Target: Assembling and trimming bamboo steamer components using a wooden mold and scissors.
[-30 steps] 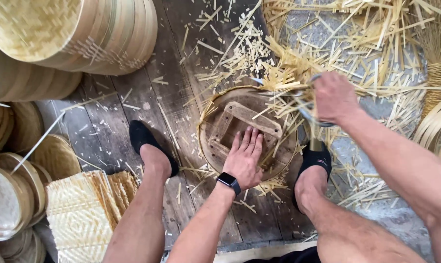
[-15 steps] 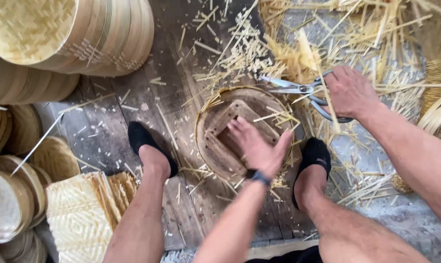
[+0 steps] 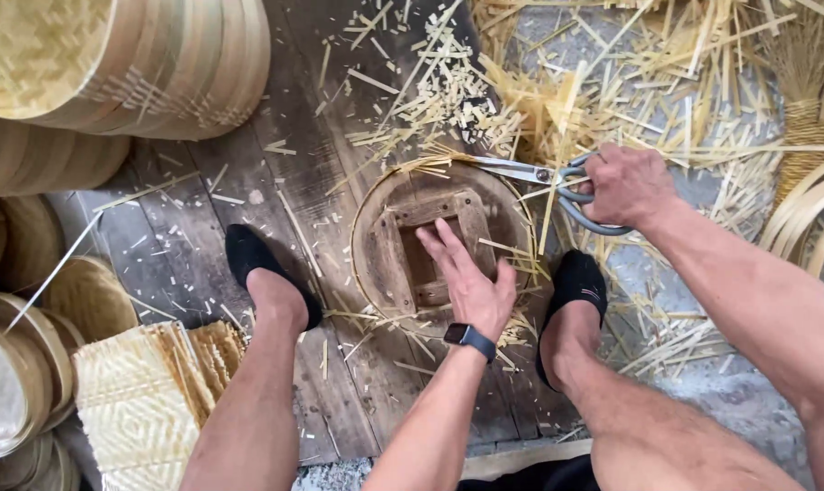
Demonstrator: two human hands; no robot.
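The round bamboo form (image 3: 376,236) sat on the plank floor (image 3: 185,245) between the two feet, left hand (image 3: 471,282) pressed flat and open on its wooden cross-frame (image 3: 430,211), holding nothing. At 1 o'clock from it, the right hand (image 3: 626,186) had its grip closed through the handles of the scissors (image 3: 521,170), blades at the rim's bamboo strips (image 3: 430,165). Risk: a slip could send the blades toward the left fingers, or the form could skid on loose offcuts (image 3: 430,91).

floor: dark wooden planks (image 3: 203,236) | grey concrete (image 3: 730,382) | daylight
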